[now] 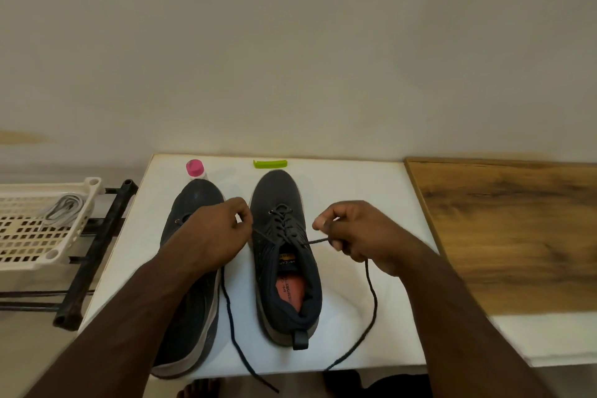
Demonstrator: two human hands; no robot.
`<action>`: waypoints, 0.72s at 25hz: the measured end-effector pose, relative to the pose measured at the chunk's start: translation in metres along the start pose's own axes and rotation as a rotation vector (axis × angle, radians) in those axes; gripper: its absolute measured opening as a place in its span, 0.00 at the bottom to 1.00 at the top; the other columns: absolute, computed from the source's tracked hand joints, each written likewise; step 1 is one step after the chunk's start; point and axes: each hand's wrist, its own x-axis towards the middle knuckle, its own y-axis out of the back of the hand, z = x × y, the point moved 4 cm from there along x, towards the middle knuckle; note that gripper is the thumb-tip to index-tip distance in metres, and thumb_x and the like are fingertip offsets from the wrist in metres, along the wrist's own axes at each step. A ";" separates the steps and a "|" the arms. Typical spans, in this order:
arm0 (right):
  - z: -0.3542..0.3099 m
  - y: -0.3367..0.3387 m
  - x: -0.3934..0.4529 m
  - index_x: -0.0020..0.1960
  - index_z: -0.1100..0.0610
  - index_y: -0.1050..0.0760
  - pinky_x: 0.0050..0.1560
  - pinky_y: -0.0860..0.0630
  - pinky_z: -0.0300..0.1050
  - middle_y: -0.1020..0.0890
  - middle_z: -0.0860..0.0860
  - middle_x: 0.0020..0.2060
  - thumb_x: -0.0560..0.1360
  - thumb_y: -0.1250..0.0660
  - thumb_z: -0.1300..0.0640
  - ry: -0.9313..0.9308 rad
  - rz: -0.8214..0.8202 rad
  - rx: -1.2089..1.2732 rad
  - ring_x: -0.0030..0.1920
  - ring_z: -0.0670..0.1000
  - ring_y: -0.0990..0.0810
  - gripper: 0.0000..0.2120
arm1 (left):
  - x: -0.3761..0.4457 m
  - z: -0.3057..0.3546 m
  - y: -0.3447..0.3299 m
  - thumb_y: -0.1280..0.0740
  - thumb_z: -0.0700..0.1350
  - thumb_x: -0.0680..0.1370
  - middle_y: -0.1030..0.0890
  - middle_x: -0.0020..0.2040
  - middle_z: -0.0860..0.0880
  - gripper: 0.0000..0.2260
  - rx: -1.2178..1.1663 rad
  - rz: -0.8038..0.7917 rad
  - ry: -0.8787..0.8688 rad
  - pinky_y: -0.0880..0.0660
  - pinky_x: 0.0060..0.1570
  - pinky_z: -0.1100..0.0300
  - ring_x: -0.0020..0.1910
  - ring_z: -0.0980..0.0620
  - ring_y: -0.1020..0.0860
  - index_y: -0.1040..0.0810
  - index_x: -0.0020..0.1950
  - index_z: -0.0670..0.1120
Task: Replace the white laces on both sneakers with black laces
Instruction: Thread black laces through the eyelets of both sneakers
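Two dark sneakers stand side by side on a white board [355, 184], toes pointing away from me. The right sneaker [284, 255] has a black lace [371, 294] threaded through its eyelets. My left hand [213, 236] pinches one end of that lace just left of the eyelets, and my right hand [358, 236] pinches the other end to the right. Both loose tails trail down past the board's front edge. The left sneaker [193, 300] lies partly under my left forearm, and its lacing is mostly hidden. White laces [63, 208] lie in a basket at the left.
A cream plastic basket [19, 255] sits on a black metal rack [97, 242] left of the board. A pink-capped bottle [195, 169] and a green clip [269, 164] stand at the board's far edge. A wooden surface [517, 229] adjoins on the right.
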 end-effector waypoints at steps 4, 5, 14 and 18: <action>-0.041 0.018 -0.022 0.50 0.57 0.16 0.25 0.36 0.36 0.23 0.53 0.34 0.77 0.32 0.54 0.192 -0.014 0.599 0.27 0.46 0.32 0.09 | -0.012 0.018 0.023 0.36 0.43 0.81 0.24 0.32 0.50 0.09 -0.814 0.045 0.120 0.27 0.30 0.61 0.26 0.55 0.30 0.18 0.50 0.54; -0.055 0.019 -0.029 0.51 0.57 0.16 0.25 0.34 0.37 0.21 0.53 0.36 0.76 0.31 0.54 0.258 -0.028 0.656 0.28 0.46 0.30 0.09 | -0.017 0.029 0.033 0.36 0.43 0.82 0.24 0.33 0.49 0.09 -0.964 0.029 0.114 0.27 0.30 0.60 0.26 0.55 0.32 0.17 0.50 0.53; -0.176 0.027 -0.106 0.57 0.56 0.17 0.34 0.22 0.44 0.14 0.57 0.51 0.81 0.36 0.62 0.555 0.074 0.564 0.39 0.52 0.17 0.10 | -0.069 0.137 0.153 0.40 0.40 0.82 0.16 0.49 0.45 0.13 -1.163 0.002 -0.180 0.25 0.32 0.61 0.31 0.56 0.27 0.15 0.55 0.45; -0.206 0.016 -0.133 0.52 0.55 0.16 0.33 0.24 0.42 0.17 0.51 0.36 0.79 0.30 0.55 0.669 0.377 0.309 0.32 0.49 0.22 0.06 | -0.094 0.167 0.181 0.48 0.39 0.84 0.15 0.56 0.44 0.19 -1.133 -0.036 -0.251 0.19 0.43 0.55 0.49 0.47 0.15 0.18 0.61 0.45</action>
